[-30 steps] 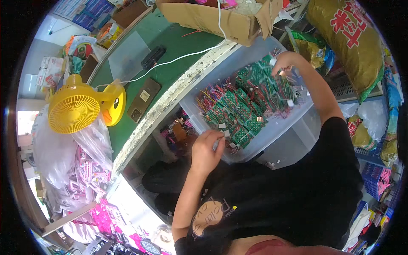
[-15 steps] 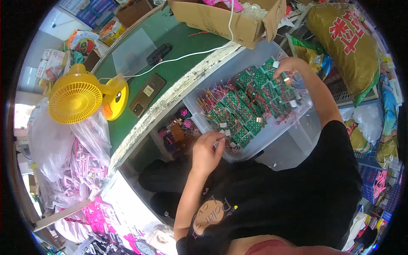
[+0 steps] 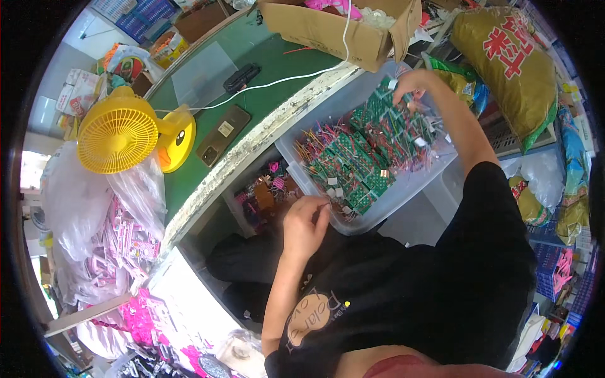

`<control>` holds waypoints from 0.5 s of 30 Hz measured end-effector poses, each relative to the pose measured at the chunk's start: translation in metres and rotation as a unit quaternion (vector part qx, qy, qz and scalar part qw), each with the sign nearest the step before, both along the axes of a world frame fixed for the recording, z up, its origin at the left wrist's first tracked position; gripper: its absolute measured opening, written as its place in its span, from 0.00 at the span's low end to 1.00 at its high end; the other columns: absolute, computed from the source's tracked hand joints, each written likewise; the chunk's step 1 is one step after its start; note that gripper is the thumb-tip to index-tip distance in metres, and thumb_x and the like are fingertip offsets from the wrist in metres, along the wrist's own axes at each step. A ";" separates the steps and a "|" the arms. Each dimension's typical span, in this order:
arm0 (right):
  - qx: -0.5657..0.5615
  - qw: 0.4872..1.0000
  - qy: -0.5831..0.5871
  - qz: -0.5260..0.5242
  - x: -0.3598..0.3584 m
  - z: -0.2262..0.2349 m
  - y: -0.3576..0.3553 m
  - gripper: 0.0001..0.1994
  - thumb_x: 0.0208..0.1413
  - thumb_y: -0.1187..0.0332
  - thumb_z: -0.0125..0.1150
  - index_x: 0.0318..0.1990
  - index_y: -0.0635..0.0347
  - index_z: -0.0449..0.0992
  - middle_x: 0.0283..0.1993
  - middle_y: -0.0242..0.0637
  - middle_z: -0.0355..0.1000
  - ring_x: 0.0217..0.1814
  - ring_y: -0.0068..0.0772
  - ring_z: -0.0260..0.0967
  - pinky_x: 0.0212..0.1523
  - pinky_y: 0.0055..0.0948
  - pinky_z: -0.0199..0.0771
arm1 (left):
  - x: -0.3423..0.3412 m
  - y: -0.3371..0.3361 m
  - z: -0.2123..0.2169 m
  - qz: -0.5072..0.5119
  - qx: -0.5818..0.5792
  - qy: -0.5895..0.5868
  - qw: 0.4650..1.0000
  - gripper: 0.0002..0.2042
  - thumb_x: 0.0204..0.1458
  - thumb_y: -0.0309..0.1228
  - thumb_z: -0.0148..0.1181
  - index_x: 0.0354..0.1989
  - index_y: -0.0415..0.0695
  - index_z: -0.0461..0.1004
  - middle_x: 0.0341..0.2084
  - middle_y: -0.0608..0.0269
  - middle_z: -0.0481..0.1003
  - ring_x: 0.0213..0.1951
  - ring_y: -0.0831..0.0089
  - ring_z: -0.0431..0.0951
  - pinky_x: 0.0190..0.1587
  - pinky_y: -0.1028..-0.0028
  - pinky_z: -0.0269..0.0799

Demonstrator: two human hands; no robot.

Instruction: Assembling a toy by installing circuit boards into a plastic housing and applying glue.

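My right hand [image 3: 416, 87] is closed on a green circuit board panel [image 3: 382, 99] with a white connector at its upper corner. The panel is tilted over the far right part of a clear plastic tub [image 3: 372, 222]. Several more green circuit board panels [image 3: 343, 157] fill the tub, with thin red, pink and yellow wires [image 3: 309, 146] sticking out among them. At the tub's near left corner my left hand [image 3: 304, 223] has its thumb and forefinger pinched together, close to the rim. What lies between those fingertips is too small to make out.
A green table [image 3: 268, 60] with a worn white edge holds a phone [image 3: 224, 135], a black device [image 3: 242, 78], a yellow duck-shaped fan [image 3: 120, 140] and a cardboard box [image 3: 328, 34]. A white cable [image 3: 283, 81] crosses it. Large gold sacks [image 3: 504, 69] stand at the right.
My right hand has moved slightly left and away from me with the circuit board panel. My left hand stays at the tub's corner.
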State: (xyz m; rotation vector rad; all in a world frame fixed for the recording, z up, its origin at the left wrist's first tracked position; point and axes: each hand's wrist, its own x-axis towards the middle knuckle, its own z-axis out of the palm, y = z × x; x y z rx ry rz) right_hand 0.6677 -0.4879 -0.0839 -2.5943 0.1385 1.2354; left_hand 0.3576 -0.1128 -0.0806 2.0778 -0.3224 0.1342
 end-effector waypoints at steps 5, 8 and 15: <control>0.054 0.994 -0.010 -0.089 -0.002 0.021 -0.047 0.15 0.38 0.55 0.76 0.30 0.53 0.82 0.24 0.30 0.69 0.19 0.25 0.64 0.20 0.31 0.64 | 0.000 -0.001 0.002 0.003 -0.021 -0.018 1.000 0.04 0.51 0.23 0.62 0.34 0.38 0.78 0.32 0.52 0.79 0.35 0.55 0.80 0.38 0.65 0.76; 0.080 0.989 -0.094 -0.081 -0.028 0.045 -0.046 0.18 0.39 0.55 0.76 0.34 0.59 0.82 0.33 0.34 0.71 0.24 0.25 0.62 0.25 0.30 0.68 | -0.007 0.004 0.001 0.006 -0.009 -0.036 0.999 0.04 0.52 0.23 0.62 0.34 0.38 0.78 0.32 0.52 0.79 0.35 0.55 0.80 0.38 0.65 0.76; 0.038 0.990 -0.105 -0.083 -0.059 0.010 -0.053 0.19 0.42 0.54 0.73 0.36 0.59 0.83 0.28 0.36 0.74 0.22 0.29 0.67 0.28 0.30 0.73 | -0.015 0.002 0.002 0.002 -0.039 -0.012 0.999 0.05 0.53 0.22 0.62 0.36 0.36 0.77 0.34 0.53 0.78 0.36 0.60 0.81 0.41 0.69 0.75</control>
